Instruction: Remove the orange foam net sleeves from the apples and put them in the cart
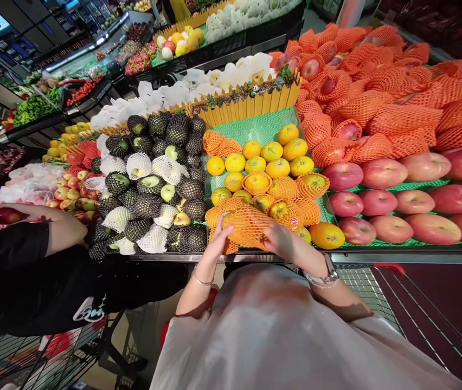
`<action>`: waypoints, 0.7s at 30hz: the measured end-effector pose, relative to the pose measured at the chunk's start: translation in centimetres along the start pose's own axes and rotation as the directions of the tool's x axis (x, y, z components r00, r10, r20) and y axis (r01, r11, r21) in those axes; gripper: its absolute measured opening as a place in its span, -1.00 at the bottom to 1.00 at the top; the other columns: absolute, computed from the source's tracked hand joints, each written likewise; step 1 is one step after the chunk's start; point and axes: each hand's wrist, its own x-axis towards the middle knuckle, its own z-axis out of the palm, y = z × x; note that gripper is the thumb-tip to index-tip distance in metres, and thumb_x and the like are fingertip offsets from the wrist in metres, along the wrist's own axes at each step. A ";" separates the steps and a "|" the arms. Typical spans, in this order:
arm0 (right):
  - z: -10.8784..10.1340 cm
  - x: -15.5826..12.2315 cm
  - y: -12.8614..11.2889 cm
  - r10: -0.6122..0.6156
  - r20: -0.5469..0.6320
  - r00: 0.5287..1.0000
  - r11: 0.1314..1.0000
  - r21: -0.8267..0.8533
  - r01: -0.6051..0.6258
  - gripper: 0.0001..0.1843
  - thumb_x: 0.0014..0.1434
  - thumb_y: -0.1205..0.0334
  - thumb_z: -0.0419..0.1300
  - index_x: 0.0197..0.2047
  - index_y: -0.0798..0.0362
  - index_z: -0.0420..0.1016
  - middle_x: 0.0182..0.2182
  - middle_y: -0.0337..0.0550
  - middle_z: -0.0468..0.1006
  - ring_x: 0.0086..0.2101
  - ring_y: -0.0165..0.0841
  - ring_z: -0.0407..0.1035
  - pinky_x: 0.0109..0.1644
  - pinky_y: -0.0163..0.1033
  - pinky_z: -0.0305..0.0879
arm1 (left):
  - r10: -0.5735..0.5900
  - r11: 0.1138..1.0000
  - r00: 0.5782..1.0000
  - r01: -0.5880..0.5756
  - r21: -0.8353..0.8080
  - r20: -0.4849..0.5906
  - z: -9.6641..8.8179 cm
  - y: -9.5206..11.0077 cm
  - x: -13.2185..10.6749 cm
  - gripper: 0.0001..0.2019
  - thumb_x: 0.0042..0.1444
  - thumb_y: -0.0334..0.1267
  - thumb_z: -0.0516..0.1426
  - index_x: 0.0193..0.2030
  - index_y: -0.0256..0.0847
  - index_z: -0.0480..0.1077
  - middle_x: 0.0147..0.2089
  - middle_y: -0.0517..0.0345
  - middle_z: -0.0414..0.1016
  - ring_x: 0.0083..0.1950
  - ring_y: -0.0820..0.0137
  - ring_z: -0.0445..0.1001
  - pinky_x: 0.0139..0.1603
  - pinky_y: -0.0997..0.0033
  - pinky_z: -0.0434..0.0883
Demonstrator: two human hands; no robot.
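Low over the front of the orange bin, an orange foam fruit net (249,225) is stretched between my two hands, with an orange partly showing inside its left end. My left hand (219,236) is closed round that left end, thumb on top. At the other end, the fingers of my right hand (282,238) pinch the gathered mesh. Just behind lie several netted oranges (282,210). A bare orange (327,235) sits right of my right hand, and rows of unwrapped oranges (271,151) fill the bin farther back.
Left of the oranges are netted green fruits (149,187); right are large red apples (396,230) and a heap of orange-netted fruit (377,97). Another person's hand (38,212) holds a dark red fruit at the far left. A shopping cart (402,303) stands at my right.
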 end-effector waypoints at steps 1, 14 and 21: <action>-0.3 -0.2 -0.3 -0.047 0.031 0.998 0.997 -0.062 0.049 -0.72 0.29 0.12 0.07 -0.44 -0.05 0.41 -0.47 -0.08 0.49 -0.45 -0.27 0.39 -0.37 -0.19 0.38 | -0.035 0.997 0.999 0.034 -0.066 -0.016 -0.2 -0.2 0.1 -0.36 -0.22 0.11 0.35 -0.01 -0.16 0.38 0.06 0.00 0.50 0.11 0.18 0.45 0.28 0.13 0.32; 1.4 -0.4 1.0 -0.009 -0.085 0.996 0.986 0.166 0.023 -0.69 0.30 0.04 0.08 -0.03 0.06 0.43 -0.22 -0.05 0.53 -0.19 -0.23 0.44 -0.08 -0.16 0.48 | -0.063 0.990 0.997 0.057 -0.128 -0.045 -0.2 -1.9 -1.0 -0.36 -0.17 0.00 0.36 0.09 -0.15 0.42 0.29 -0.05 0.40 0.35 0.03 0.31 0.38 0.00 0.24; 1.0 1.2 1.8 0.037 -0.008 0.999 0.957 0.288 -0.033 -0.57 0.30 -0.02 0.13 0.08 0.08 0.51 -0.09 -0.02 0.61 -0.07 -0.13 0.51 0.03 -0.03 0.52 | -0.071 0.940 0.988 0.021 -0.340 -0.137 1.9 -2.0 -1.8 -0.44 -0.06 -0.01 0.31 0.08 -0.20 0.43 0.22 -0.03 0.46 0.32 0.08 0.35 0.30 0.16 0.35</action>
